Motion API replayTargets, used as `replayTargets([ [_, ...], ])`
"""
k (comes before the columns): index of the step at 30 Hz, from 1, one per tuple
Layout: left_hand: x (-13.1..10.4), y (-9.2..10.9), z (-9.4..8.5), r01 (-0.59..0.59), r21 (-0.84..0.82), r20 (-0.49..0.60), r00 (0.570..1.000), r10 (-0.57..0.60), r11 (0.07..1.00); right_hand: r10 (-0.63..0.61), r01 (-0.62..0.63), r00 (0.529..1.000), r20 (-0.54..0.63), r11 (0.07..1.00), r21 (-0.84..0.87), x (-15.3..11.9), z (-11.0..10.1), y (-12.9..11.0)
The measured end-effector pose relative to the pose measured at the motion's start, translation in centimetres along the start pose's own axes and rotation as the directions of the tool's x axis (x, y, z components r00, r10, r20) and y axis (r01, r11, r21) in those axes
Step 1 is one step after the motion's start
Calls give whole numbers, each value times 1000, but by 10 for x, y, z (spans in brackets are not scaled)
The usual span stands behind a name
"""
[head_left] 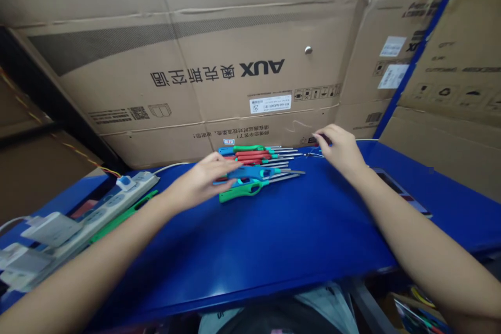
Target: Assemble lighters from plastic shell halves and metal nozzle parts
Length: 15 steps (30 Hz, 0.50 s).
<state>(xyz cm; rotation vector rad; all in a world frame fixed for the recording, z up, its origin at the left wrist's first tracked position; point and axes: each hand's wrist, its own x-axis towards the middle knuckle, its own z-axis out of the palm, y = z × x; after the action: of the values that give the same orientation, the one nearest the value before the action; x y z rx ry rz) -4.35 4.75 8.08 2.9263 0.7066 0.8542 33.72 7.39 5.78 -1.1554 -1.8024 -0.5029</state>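
Note:
My left hand point(203, 180) grips a blue long-neck lighter point(250, 172) by its handle end, with the metal tube pointing right. Beneath and beside it, a green lighter point(240, 193) lies on the blue table. A row of red lighters point(252, 156) and another green lighter point(248, 148) lie behind, their metal tubes all pointing right. My right hand point(340, 148) is at the back of the table, thumb and fingertips brought together; what they hold, if anything, cannot be made out. Just left of those fingertips lies a small thin metal item point(313, 155), too small to name.
A white power strip point(117, 195) with plugs and cords runs along the left, a green lighter point(129, 214) beside it. A cardboard panel point(219, 36) stands behind the table point(274, 250). A flat phone-like device point(403, 193) lies partly behind my right forearm.

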Motion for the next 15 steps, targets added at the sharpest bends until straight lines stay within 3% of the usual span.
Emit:
replayTargets([
  [2,9,-17,-13,93,-22,-119,988,-95,995,63,-62,997,36,997,-35,-7,6,18],
  [4,16,-34,-16,216,-123,-226,944,-240,969,101,-98,993,63,994,-51,-10,11,28],
  [6,24,-50,-12,324,-342,-305,850,-430,882,123,-118,988,94,991,-56,-12,13,32],
  [7,27,-57,-7,351,-472,-333,778,-532,809,130,-124,985,111,991,-57,-12,14,32],
  [8,31,-65,-2,337,-606,-352,699,-623,721,135,-128,983,127,990,-59,-13,14,32],
  [9,34,-73,3,320,-650,-367,662,-653,690,139,-132,980,139,989,-61,-13,14,31],
  [15,52,-112,23,233,-790,-410,488,-771,567,161,-150,973,168,986,-73,-13,13,28],
])
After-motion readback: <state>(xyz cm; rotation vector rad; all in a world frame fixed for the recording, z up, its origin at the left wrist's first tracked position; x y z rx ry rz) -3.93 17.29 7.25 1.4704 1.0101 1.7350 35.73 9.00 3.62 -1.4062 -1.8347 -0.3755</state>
